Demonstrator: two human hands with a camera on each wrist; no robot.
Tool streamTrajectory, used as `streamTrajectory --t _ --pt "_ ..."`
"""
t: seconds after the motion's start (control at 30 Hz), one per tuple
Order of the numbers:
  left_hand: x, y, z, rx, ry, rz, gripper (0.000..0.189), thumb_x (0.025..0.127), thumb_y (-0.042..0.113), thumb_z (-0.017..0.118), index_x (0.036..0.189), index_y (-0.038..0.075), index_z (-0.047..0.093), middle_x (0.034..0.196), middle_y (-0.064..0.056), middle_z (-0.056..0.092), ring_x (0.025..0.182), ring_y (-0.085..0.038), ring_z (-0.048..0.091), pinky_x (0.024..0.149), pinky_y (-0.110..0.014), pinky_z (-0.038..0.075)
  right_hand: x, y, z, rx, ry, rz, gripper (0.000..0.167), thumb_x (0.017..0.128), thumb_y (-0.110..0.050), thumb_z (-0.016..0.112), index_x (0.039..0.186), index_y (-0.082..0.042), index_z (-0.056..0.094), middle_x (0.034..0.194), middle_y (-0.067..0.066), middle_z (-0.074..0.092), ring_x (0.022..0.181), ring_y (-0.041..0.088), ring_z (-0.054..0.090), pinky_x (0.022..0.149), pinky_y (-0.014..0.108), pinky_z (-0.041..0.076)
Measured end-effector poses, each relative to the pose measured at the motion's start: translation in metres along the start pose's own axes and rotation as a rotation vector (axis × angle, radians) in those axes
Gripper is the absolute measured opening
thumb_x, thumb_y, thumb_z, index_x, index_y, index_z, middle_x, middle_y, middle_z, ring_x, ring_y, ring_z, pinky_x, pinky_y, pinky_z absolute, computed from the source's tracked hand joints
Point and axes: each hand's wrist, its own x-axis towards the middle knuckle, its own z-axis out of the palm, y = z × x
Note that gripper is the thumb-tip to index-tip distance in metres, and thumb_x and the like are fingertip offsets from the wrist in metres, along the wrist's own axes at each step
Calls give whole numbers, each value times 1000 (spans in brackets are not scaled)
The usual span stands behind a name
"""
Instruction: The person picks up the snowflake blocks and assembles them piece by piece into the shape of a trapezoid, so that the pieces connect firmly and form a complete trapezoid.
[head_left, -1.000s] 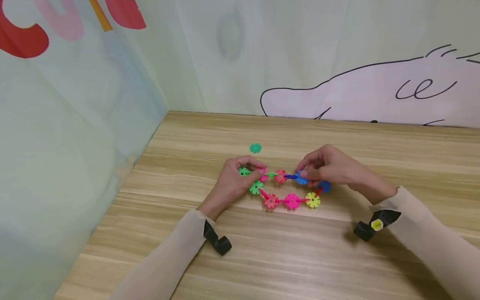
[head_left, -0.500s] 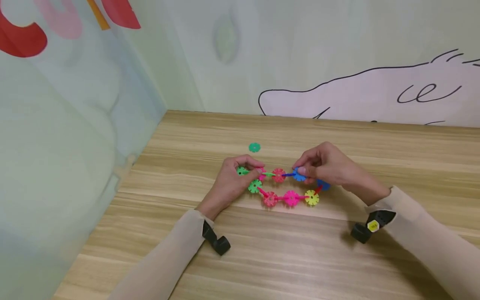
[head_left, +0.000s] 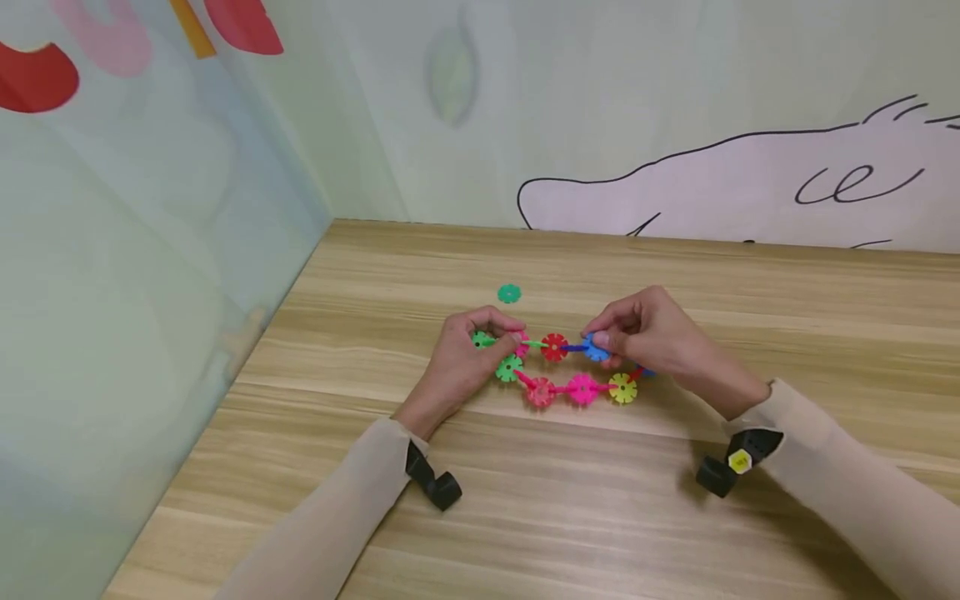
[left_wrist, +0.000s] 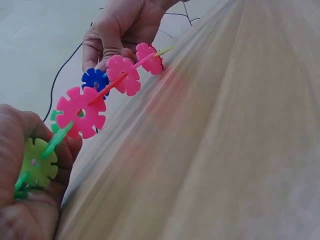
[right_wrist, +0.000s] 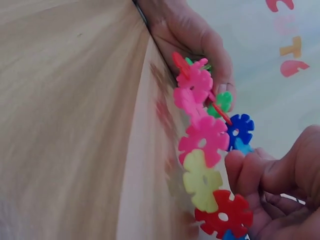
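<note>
A closed loop of slotted plastic flower discs, joined edge to edge, is held between both hands in the head view. Its front row has a salmon disc [head_left: 540,392], a pink disc [head_left: 582,389] and a yellow disc [head_left: 622,388]. My left hand [head_left: 465,358] pinches a pink disc [head_left: 522,342] at the loop's back left; green discs [head_left: 509,367] lie by its palm. At the back right, my right hand [head_left: 656,337] pinches a light blue disc [head_left: 596,347] between thumb and fingers. Between the hands runs a red disc [head_left: 554,347]. Right-hand fingers partly hide the loop's right end.
A loose teal-green disc [head_left: 509,293] lies on the wooden table [head_left: 480,500] behind the loop. Printed wall sheets [head_left: 615,108] border the table at the back and left. Both wrists carry black camera mounts [head_left: 717,475].
Both hands keep their pinch on the loop. The right hand has shifted slightly left, and the red disc between the hands now faces the head camera more fully. The loose disc stays put.
</note>
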Motion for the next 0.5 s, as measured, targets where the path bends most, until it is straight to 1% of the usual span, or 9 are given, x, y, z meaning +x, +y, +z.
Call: streamTrajectory --t 0.2,0.33,0.4,0.5 --pt "0 1 0 16 16 7 13 96 8 74 107 10 81 99 -6 78 94 -18 66 97 -35 48 1 -1 9 -11 96 16 18 102 1 70 114 11 77 87 9 79 65 7 71 66 24 64" --pt "-1 1 0 33 28 14 15 95 8 74 108 10 80 97 -6 77 93 -17 66 95 -34 48 2 -2 15 -30 156 46 18 100 0 72 114 10 78 88 12 79 66 7 72 65 23 63" --pt "-1 1 1 37 28 14 14 95 8 74 108 9 80 97 -6 77 93 -17 66 95 -34 48 2 -2 17 -31 174 57 18 100 0 72 114 10 78 88 12 79 66 7 73 66 22 63" --pt "-1 1 2 43 24 13 13 96 9 74 107 10 79 98 -7 78 93 -18 66 95 -34 49 4 -1 17 -16 179 64 19 100 1 72 115 12 77 89 13 80 67 6 74 67 22 63"
